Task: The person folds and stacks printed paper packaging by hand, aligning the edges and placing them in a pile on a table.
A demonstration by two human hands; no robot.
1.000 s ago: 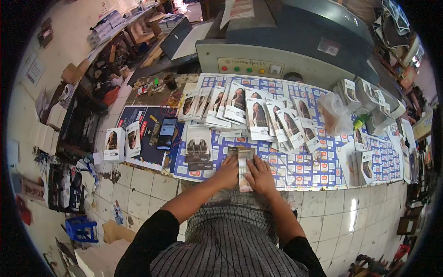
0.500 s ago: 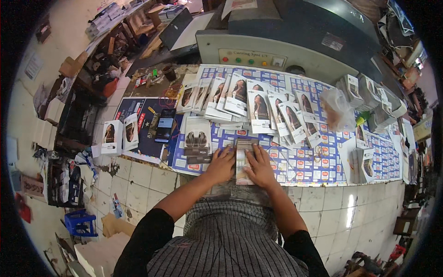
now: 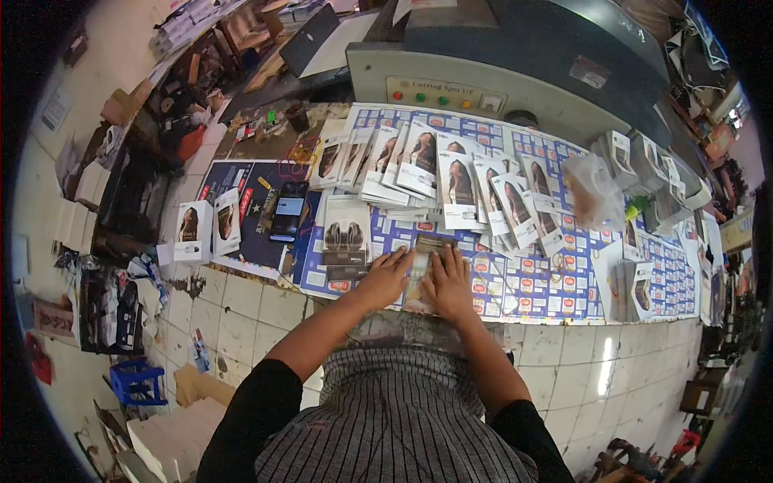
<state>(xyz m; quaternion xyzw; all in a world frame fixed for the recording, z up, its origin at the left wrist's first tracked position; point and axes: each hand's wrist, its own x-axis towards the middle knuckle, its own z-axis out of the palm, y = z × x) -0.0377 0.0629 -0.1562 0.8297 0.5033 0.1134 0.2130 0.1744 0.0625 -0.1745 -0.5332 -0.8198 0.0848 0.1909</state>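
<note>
Maybe partway: left hand (image 3: 386, 279), right hand (image 3: 448, 283) flat on printed card (image 3: 417, 283), gripping nothing; card looks unfinished, white packs (image 3: 418, 154) heaped beyond.

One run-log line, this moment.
left hand: at left edge of brown-white rectangular printed piece | right hand: on it | ahead: overlapping white printed packets | left: black rectangular phone

Table (image 3: 256, 151), mostly covered by blue printed sheets (image 3: 515, 299). Left: dark poster (image 3: 256, 191) bearing phone (image 3: 287, 216), two white cartons (image 3: 194, 232); cup (image 3: 297, 118) behind. Centre: overlapping white packs (image 3: 420, 153); headphone-print pack (image 3: 347, 229); brown-ended pack (image 3: 436, 241) near front edge. Right: plastic bag (image 3: 593, 195), carton stacks (image 3: 646, 161).
</note>
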